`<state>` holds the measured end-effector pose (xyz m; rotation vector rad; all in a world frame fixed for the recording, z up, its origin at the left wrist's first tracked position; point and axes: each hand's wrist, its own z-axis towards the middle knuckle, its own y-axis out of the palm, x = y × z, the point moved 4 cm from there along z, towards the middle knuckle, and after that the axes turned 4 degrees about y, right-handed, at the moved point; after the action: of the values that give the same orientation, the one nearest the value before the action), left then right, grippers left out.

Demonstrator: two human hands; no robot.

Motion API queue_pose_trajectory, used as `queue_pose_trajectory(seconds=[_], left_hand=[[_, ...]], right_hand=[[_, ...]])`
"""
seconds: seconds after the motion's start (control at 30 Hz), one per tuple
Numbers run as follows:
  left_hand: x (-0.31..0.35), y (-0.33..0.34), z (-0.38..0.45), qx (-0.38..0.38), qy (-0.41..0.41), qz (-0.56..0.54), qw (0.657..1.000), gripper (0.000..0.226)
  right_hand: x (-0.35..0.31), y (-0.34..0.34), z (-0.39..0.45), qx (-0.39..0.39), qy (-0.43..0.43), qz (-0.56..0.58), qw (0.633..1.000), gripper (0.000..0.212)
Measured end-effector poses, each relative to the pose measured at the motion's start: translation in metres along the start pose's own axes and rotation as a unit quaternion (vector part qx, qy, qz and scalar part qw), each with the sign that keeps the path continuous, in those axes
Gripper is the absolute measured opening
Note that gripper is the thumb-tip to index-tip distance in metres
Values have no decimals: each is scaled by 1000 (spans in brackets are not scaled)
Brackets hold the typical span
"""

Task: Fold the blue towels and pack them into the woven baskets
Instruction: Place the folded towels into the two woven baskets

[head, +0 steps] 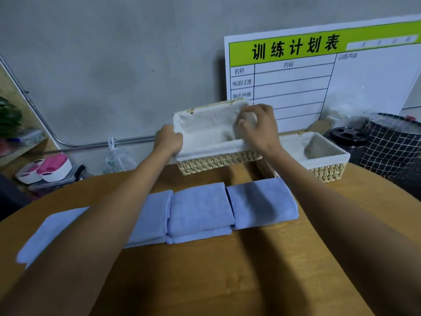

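Note:
A woven basket (214, 161) with a white cloth lining is tilted toward me at the far side of the wooden table. My left hand (169, 139) grips its left end. My right hand (259, 128) holds its right end, fingers curled over the lining. A second lined woven basket (328, 171) sits on the table to the right, partly behind the first. Several folded blue towels lie in a row in front: one at the right (262, 202), one in the middle (200, 208), one at the left (152, 215) and a flatter one at the far left (50, 236), partly under my left forearm.
A white board (319, 74) with a green header leans on the wall behind the baskets. A black checked bag (391, 147) and a black lid (348, 135) stand at the right. Left of the table are pink-and-white items (45, 168) and a plastic bag (116, 156).

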<state>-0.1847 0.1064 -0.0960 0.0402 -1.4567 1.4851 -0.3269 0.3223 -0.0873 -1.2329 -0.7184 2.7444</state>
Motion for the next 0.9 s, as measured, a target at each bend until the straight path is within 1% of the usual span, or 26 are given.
queue_pose_trajectory(seconds=[0.07,0.17,0.23,0.27,0.37,0.43,0.53,0.57,0.63,0.73,0.9], left_hand=[[11,-33,-13,21,3,-33,999,12],[17,-82,-48,42,12,-79,996,14],[18,-112,-77,51,18,-93,994,30],[19,-125,-95,51,25,-96,994,34],[16,-155,-156,36,38,-73,996,20],[4,-167,-196,31,42,-102,993,22],[-17,-177,-252,13,38,-129,991,13],[-25,-177,-270,6,34,-135,990,14],[-38,-173,-309,-9,40,-158,987,23],[-65,-163,-353,-23,26,-170,985,24],[-99,-137,-386,-69,-20,-174,982,31]], right_hand=[[-28,-19,1,-3,26,74,997,32],[-56,-37,-8,-46,88,194,976,40],[-73,-44,-23,-70,117,256,957,42],[-81,-48,-32,-75,122,271,952,42],[-107,-62,-71,-75,103,270,954,39],[-116,-69,-106,-93,112,271,952,38],[-126,-80,-163,-114,114,267,950,40],[-128,-83,-181,-116,113,266,950,40],[-131,-86,-216,-116,114,261,952,38],[-125,-85,-262,-137,110,249,952,39],[-103,-72,-303,-168,149,248,942,41]])
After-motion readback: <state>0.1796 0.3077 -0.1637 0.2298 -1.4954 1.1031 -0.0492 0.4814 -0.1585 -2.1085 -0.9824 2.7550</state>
